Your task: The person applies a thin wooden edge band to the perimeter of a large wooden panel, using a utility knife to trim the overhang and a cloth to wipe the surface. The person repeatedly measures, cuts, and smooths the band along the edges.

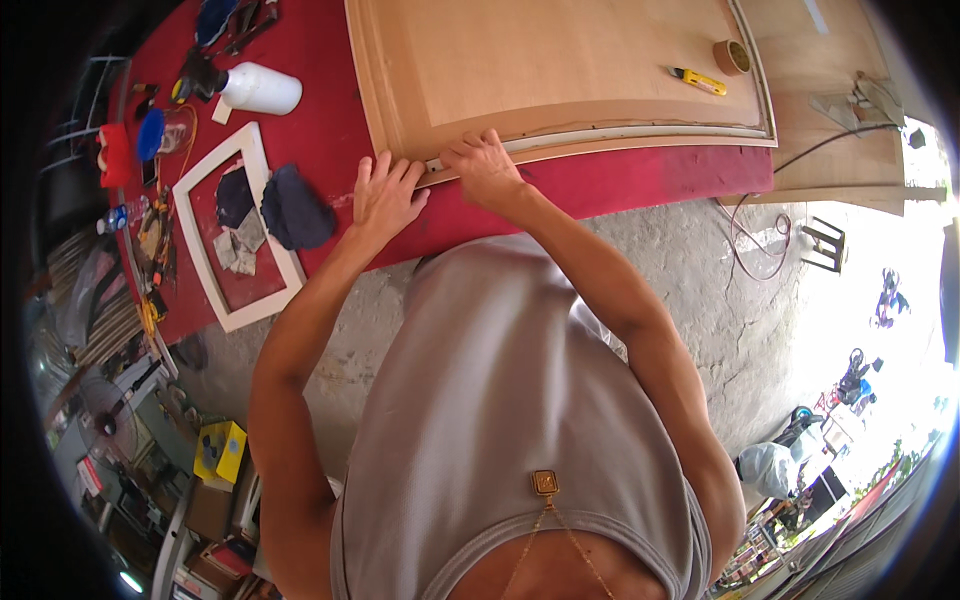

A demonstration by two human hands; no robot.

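Observation:
A large light-brown wooden panel (520, 70) with a raised wooden border lies on the red-covered table (330, 110). A pale strip (610, 133) runs along its near edge. At the panel's near left corner rests my left hand (388, 195), its fingers stretched and slightly apart over the border. Just right of it, my right hand (483, 170) has bent fingers closed on the near edge strip; the fingertips partly hide what they press. Both hands touch the panel. On its right part lie a yellow utility knife (700, 81) and a roll of tape (733, 58).
Left on the table are a white frame (196, 232), dark cloth (297, 208), a white spray bottle (262, 88) and several hand tools (158, 235). Another wooden board (815, 100) stands beyond the right end. A hose (765, 255) lies on the concrete floor.

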